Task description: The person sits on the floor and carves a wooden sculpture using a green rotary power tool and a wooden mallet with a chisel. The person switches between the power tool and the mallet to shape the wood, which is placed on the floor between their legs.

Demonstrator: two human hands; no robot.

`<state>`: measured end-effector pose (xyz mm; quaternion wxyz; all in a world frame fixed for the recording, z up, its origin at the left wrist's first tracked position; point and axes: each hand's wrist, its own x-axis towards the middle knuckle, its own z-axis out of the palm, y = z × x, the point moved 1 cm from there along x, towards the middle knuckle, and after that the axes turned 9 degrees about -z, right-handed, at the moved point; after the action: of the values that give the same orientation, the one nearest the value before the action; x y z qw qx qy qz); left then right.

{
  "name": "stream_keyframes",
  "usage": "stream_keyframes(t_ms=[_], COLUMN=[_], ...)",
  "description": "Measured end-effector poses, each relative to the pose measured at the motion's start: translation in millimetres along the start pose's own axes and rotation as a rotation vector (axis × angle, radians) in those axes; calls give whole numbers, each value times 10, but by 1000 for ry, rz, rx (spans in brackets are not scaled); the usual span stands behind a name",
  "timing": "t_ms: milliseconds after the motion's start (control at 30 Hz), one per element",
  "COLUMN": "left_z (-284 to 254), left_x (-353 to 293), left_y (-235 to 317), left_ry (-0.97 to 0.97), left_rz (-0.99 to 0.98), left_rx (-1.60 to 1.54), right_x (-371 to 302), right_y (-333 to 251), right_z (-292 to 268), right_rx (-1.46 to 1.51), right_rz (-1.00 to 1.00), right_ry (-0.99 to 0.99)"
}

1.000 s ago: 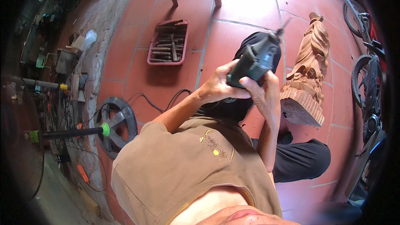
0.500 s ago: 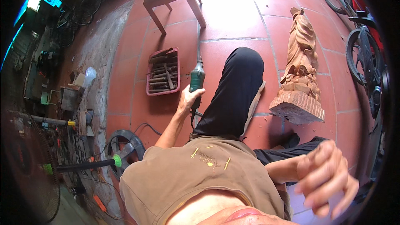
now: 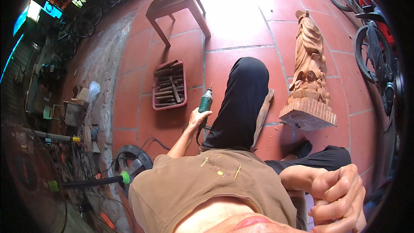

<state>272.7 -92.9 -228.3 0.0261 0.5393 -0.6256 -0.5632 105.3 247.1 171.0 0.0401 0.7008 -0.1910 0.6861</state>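
My left hand is wrapped round a green and black handheld rotary grinder, beside my bent left knee. Its thin bit points away from me, and a black cord trails from its back end. Raised at the lower right, close to the camera, my right hand is curled into a loose fist; I see nothing in it. A carved wooden statue of a robed figure lies or stands on the tiles at the right, its rough striped base nearest me.
A pink tray full of wooden-handled carving tools sits left of the grinder. Beyond it stands a brown plastic chair. A fan lies at the left, near cluttered boxes. Parked motorbikes line the right edge.
My right hand's loosely spread fingers have curled into a fist. The grinder, still in my left hand, sits slightly lower in the picture. The whole view has shifted a little.
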Motion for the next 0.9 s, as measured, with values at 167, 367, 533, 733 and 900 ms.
stream_keyframes(t_ms=[167, 367, 533, 733, 900], left_z=[18, -59, -45, -91, -163], left_x=[199, 465, 650, 862, 971], left_y=[-71, -349, -411, -419, -455], left_ry=[22, 58, 82, 191, 244], left_rz=[4, -15, -10, -33, 19], left_rx=[95, 105, 90, 211, 247], right_x=[-111, 1, -23, 2, 96], right_y=[58, 219, 250, 308, 328], right_z=[-16, 109, 145, 165, 161], right_rx=[-21, -95, -82, -71, -15], right_rz=[-95, -232, -147, -61, 48], right_ry=[-49, 79, 85, 55, 33])
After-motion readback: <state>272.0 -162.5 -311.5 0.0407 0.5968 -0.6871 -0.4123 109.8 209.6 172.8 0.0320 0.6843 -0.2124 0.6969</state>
